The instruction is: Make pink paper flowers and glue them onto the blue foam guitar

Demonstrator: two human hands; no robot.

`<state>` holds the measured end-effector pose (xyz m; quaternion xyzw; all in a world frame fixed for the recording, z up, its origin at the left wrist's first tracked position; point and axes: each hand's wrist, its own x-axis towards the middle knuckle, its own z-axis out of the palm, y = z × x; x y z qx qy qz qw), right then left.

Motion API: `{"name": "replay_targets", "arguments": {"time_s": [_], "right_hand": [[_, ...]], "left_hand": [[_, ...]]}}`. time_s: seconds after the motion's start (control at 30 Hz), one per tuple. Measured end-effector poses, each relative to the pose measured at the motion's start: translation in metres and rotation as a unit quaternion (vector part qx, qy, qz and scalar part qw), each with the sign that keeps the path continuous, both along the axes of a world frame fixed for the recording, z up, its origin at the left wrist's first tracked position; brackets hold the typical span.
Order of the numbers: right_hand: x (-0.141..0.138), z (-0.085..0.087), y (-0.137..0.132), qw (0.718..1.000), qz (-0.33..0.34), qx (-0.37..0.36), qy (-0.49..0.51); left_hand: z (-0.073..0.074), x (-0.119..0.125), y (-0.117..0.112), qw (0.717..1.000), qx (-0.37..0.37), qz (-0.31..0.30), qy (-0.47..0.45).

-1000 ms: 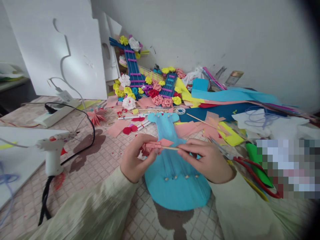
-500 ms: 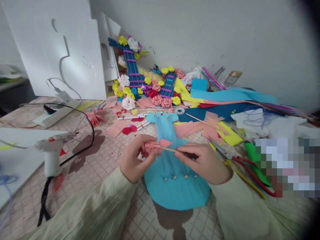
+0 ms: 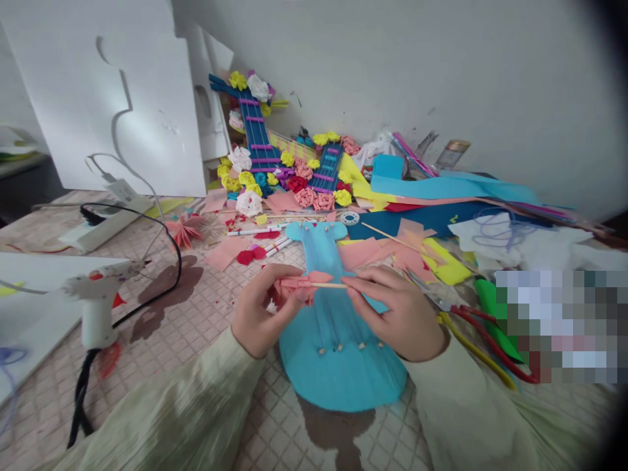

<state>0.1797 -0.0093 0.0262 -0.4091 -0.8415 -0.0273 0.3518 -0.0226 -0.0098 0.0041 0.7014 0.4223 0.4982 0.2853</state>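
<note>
At the left, the white glue gun [image 3: 97,317] stands on its handle with its nozzle pointing right, probably so that the tip is held off the table [image 3: 196,353]. Its dark cord runs down toward the near edge, while a black cable loops behind it from the power strip [image 3: 83,232]. Patterned tabletop shows between the gun and the left hand [image 3: 263,311], giving that elbow room on its outer side.

The left hand curls around the folded pink paper [image 3: 290,291], pinching it between thumb and fingers, seemingly to steady it. The thin stick [image 3: 330,286] meets the paper's right side; fingers and folds hide exactly how far in it goes. Below both hands lies the blue guitar-shaped piece [image 3: 343,383], its rounded edge toward the person and its neck pointing away; the tabletop borders that rounded edge.

The right hand [image 3: 400,314] pinches the stick's other end between thumb and fingertips, a light hold that suits fine turning. Just beyond it, the red-handled scissors [image 3: 490,337] and the green roll [image 3: 493,304] crowd the right side, leaving less room for sideways movement.
</note>
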Motion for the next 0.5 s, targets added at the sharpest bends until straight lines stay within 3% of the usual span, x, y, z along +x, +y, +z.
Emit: {"name": "replay_targets", "arguments": {"time_s": [0.27,0.43,0.5], "right_hand": [[-0.0003,-0.0032,-0.0001,0.998,-0.018,0.062,-0.004],[0.0009,-0.0021,-0.0008,0.998,0.046,-0.043,0.025],[0.0014,-0.0014,0.0002,0.997,0.05,-0.045,0.026]], "left_hand": [[0.0002,0.0002,0.0005,1.0,0.011,0.013,0.024],[0.0006,-0.0005,0.0,1.0,0.016,0.008,0.023],[0.0005,-0.0003,-0.0006,0.999,0.012,0.01,0.028]]}}
